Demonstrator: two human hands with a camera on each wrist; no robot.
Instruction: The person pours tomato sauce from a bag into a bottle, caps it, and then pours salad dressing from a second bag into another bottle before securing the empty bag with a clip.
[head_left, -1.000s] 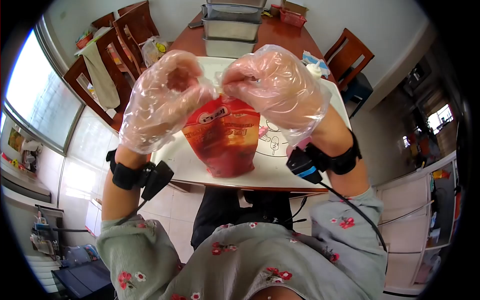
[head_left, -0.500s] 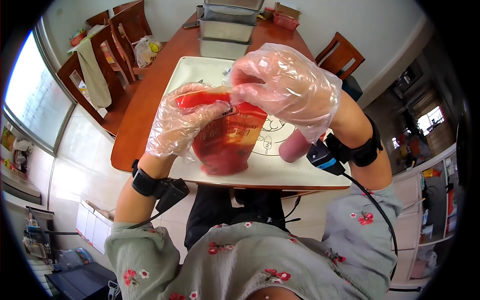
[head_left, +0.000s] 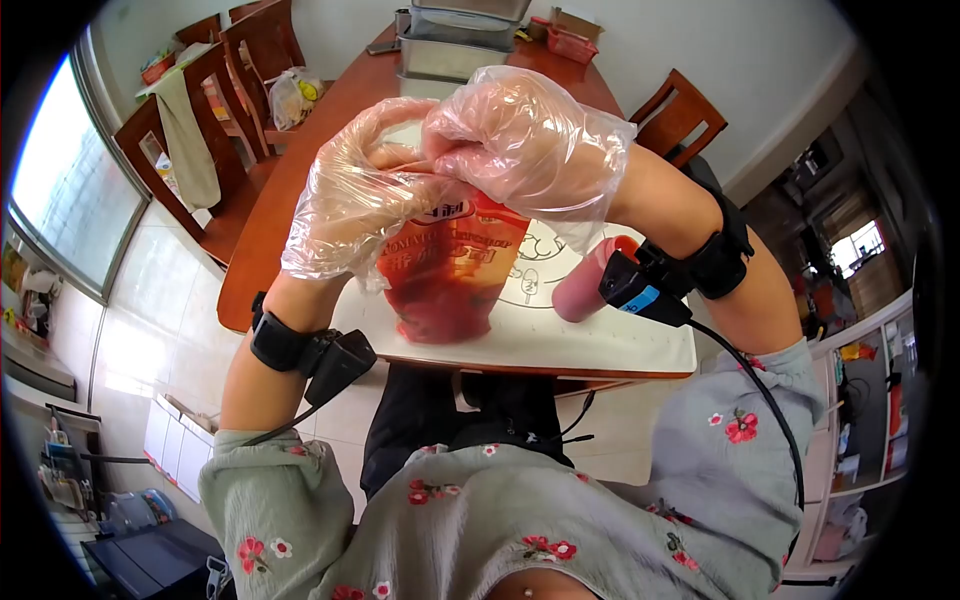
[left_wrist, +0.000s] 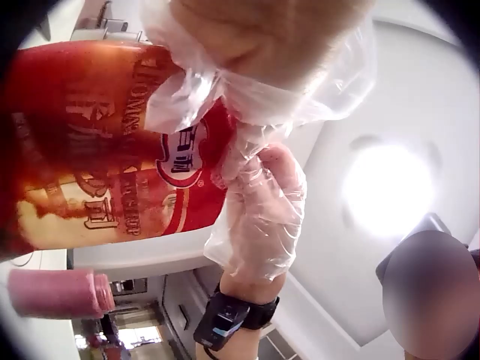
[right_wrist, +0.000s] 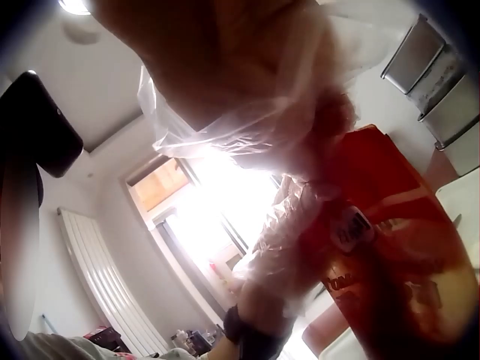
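A red printed pouch (head_left: 450, 280) hangs upright above the white tray, its top edge between two hands in clear plastic gloves. On the left of that edge, the left hand (head_left: 365, 195) pinches the pouch. The right hand (head_left: 520, 145) has its fingers curled at the top, close against the left fingers. In the left wrist view the pouch (left_wrist: 90, 150) shows its printed face, with the right hand (left_wrist: 262, 210) at its top corner. The right wrist view shows the pouch (right_wrist: 397, 255) beside the left hand (right_wrist: 281, 240); the fingertips there are dark and blurred.
On the white tray (head_left: 620, 345), a pink bottle (head_left: 585, 285) stands right of the pouch, near line drawings. Stacked metal containers (head_left: 455, 45) stand farther back on the brown table (head_left: 285, 200). Wooden chairs (head_left: 685, 115) flank the table.
Over the last second the left hand has moved onto the pouch's upper left edge. Since half a second ago, the right hand has shifted left, and the two hands now meet at the top.
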